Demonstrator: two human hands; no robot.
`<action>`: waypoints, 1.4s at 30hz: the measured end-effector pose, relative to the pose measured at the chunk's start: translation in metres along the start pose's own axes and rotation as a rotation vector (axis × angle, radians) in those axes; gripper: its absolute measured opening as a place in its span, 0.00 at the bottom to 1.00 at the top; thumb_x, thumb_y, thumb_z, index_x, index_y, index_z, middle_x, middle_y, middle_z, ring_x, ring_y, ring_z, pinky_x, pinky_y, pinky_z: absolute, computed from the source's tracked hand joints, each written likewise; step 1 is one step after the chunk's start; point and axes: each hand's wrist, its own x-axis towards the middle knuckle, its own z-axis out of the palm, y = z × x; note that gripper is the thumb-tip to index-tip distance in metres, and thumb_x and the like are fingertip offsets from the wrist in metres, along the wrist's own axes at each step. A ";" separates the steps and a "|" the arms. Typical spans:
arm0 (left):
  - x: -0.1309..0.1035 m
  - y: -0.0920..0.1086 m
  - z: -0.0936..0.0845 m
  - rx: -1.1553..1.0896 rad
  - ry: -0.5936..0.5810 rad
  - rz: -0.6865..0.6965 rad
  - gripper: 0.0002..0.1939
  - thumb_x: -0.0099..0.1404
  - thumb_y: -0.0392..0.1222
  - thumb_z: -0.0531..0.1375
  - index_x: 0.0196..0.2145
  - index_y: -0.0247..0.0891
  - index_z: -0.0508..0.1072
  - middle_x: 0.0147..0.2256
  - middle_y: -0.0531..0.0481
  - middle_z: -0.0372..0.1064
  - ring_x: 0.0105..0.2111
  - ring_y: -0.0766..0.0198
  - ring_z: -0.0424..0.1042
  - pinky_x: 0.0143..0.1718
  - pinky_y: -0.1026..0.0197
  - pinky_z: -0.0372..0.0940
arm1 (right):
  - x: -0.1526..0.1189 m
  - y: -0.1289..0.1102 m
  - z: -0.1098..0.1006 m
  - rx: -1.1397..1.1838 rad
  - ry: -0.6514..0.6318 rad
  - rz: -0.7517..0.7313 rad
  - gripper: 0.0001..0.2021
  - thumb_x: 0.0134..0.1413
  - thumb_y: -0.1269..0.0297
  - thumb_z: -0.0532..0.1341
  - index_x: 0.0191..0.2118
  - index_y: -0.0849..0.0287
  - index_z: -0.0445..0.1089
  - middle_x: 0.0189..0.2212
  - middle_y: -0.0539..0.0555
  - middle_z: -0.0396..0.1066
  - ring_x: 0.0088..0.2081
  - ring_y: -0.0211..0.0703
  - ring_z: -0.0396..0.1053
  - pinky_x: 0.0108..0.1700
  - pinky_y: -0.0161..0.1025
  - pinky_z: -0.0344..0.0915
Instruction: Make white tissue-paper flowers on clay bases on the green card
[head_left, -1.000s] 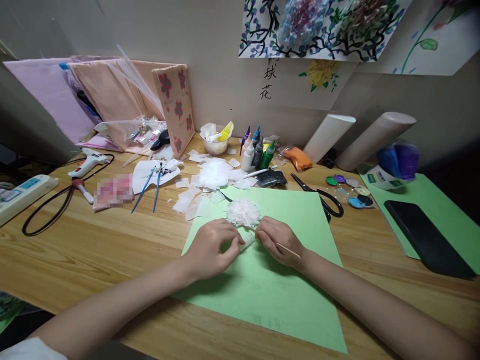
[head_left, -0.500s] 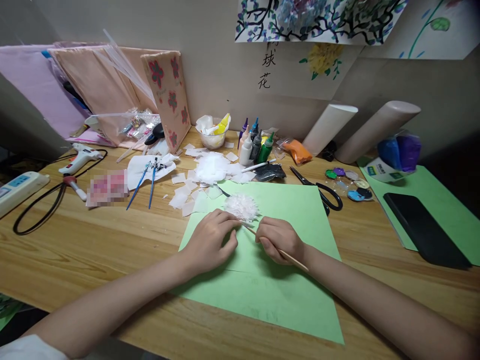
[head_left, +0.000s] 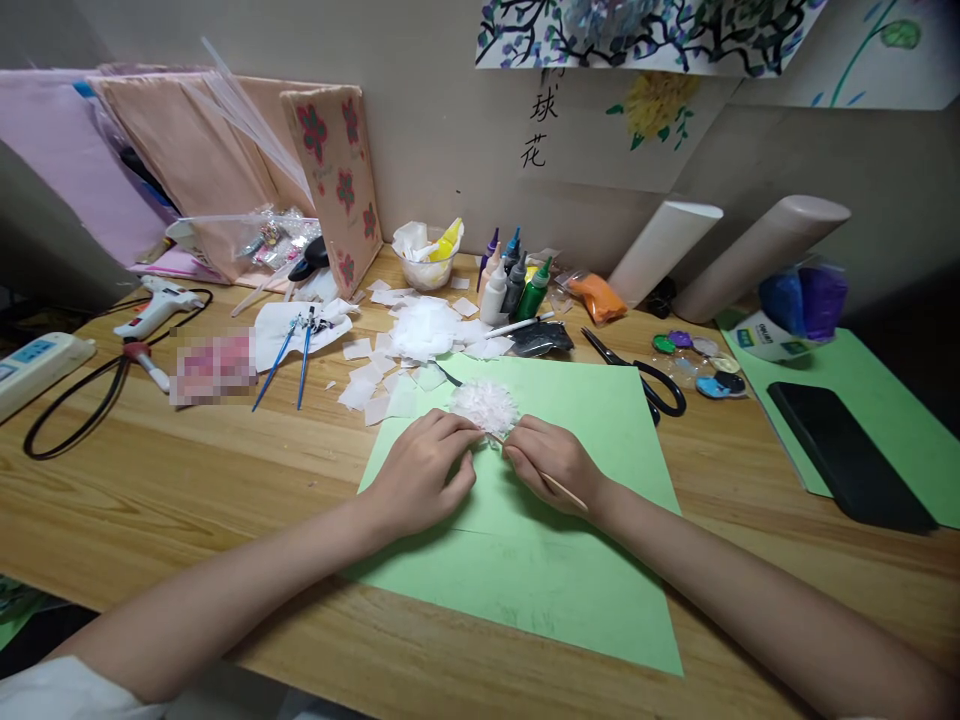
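A round, fluffy flower of white paper bits (head_left: 484, 405) lies on a green sheet of paper (head_left: 525, 590). My right hand (head_left: 551, 465) is closed around a thin wooden stick (head_left: 564, 490), whose tip points at the flower's near edge. My left hand (head_left: 427, 475) rests on the sheet with its fingers stretched to that same edge and its thumb apart from them. Whether a scrap of paper lies under its fingertips is hidden. Loose white paper squares (head_left: 424, 330) are heaped just beyond the sheet, with a dark painted line (head_left: 448, 374) beside the flower.
Black-handled scissors (head_left: 637, 375) lie at the sheet's right corner. Paint bottles (head_left: 514, 285) and a plastic bowl (head_left: 426, 268) stand behind. Two blue brushes (head_left: 304, 365) and a glue gun (head_left: 157, 305) are left; a black phone-like slab (head_left: 847, 455) lies right.
My right hand has moved up and left with the stick, bringing its tip to the flower's near edge. My left hand stays nearly in place. The view has shifted slightly.
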 end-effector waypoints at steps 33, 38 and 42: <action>0.014 -0.033 -0.015 0.243 0.173 -0.201 0.16 0.58 0.40 0.55 0.45 0.37 0.67 0.47 0.41 0.64 0.47 0.52 0.65 0.48 0.49 0.61 | -0.005 -0.004 -0.002 0.161 0.200 0.026 0.12 0.60 0.72 0.45 0.29 0.57 0.60 0.18 0.50 0.59 0.20 0.38 0.54 0.24 0.36 0.51; 0.018 -0.051 -0.015 0.397 0.146 -0.224 0.19 0.59 0.43 0.55 0.48 0.34 0.66 0.54 0.37 0.59 0.55 0.48 0.58 0.58 0.44 0.50 | -0.005 -0.004 -0.002 0.152 0.195 -0.013 0.11 0.59 0.73 0.45 0.29 0.58 0.60 0.18 0.50 0.58 0.20 0.38 0.53 0.23 0.36 0.50; 0.019 -0.053 -0.013 0.394 0.137 -0.214 0.26 0.60 0.44 0.53 0.55 0.32 0.60 0.55 0.37 0.59 0.57 0.51 0.57 0.61 0.45 0.44 | -0.005 -0.003 -0.002 0.150 0.196 -0.021 0.11 0.59 0.73 0.45 0.30 0.58 0.60 0.19 0.50 0.58 0.21 0.38 0.53 0.23 0.36 0.51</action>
